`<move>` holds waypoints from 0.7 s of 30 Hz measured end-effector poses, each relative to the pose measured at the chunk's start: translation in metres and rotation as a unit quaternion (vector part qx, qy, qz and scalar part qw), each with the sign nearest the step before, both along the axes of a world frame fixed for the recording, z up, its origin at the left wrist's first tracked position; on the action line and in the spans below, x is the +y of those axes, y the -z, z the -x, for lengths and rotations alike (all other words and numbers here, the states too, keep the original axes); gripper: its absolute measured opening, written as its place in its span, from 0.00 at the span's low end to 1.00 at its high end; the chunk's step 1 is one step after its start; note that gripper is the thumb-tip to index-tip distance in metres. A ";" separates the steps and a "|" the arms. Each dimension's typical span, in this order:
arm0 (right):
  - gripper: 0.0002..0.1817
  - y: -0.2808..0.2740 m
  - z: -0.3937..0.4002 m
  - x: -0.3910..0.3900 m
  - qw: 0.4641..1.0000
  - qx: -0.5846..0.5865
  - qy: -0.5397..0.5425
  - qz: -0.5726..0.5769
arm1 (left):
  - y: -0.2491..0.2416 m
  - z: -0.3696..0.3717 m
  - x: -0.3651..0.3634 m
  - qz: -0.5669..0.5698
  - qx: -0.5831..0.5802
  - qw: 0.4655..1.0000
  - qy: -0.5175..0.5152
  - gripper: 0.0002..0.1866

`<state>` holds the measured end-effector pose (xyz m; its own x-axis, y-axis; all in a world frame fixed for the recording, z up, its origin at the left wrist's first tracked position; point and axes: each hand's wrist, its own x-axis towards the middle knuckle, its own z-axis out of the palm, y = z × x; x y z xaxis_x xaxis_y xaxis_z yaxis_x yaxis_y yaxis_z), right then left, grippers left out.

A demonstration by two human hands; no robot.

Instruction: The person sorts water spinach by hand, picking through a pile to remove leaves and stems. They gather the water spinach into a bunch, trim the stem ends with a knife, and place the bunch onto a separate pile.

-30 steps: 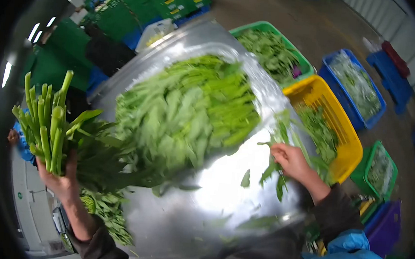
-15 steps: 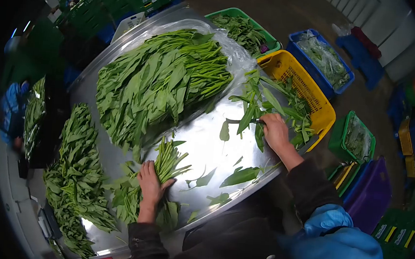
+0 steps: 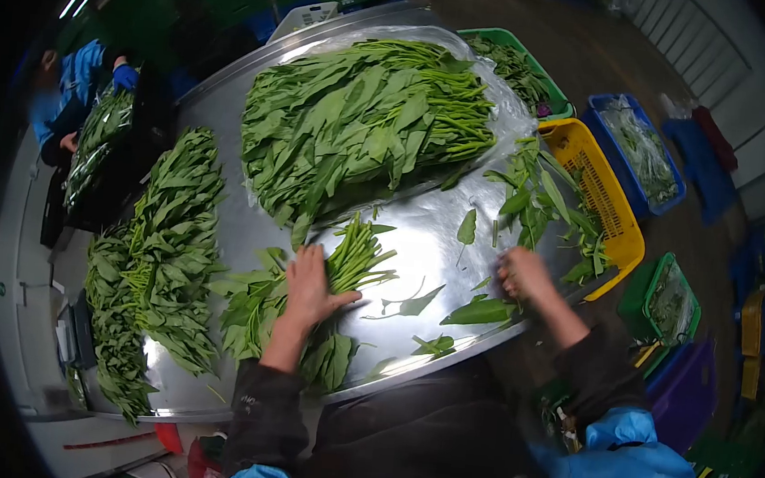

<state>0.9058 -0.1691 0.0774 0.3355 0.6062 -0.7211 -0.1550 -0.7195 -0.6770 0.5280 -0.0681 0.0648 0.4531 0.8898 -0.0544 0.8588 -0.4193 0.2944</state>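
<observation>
My left hand (image 3: 308,289) is closed around a small bunch of water spinach (image 3: 356,259), its cut stems passing between fingers and outstretched thumb. More leaves spread under and beside the wrist. My right hand (image 3: 527,280) is curled above the table's right edge; what lies inside its fingers is hidden. Loose leaves (image 3: 478,312) and stem pieces are scattered between the hands. Beyond them, a large pile of water spinach (image 3: 365,121) rests on clear plastic (image 3: 511,114), stems facing right. Bundled greens (image 3: 171,240) lie in a row at the left.
The metal table (image 3: 233,83) carries the greens. A yellow basket (image 3: 626,231) with trimmings stands against its right edge, near a green crate (image 3: 559,105) and a blue crate (image 3: 659,202). At far left, a co-worker in blue sleeves (image 3: 81,71) handles wrapped greens (image 3: 103,132).
My right hand has drawn back toward me, away from the trimmings by the basket; the dark tool it held no longer shows. My left hand stays at the bunch. The whole view has shifted.
</observation>
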 end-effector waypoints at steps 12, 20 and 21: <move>0.17 0.043 0.177 0.021 0.888 -0.222 -0.324 -0.242 | 0.038 -0.025 -0.022 -0.128 0.018 0.992 -0.010 0.50; 0.17 0.039 0.195 0.060 0.835 -0.297 -0.431 -0.168 | 0.047 -0.031 -0.022 -0.134 0.078 0.987 -0.030 0.41; 0.17 0.041 0.195 0.060 0.835 -0.301 -0.432 -0.157 | 0.046 -0.032 -0.022 -0.137 0.085 0.986 -0.036 0.40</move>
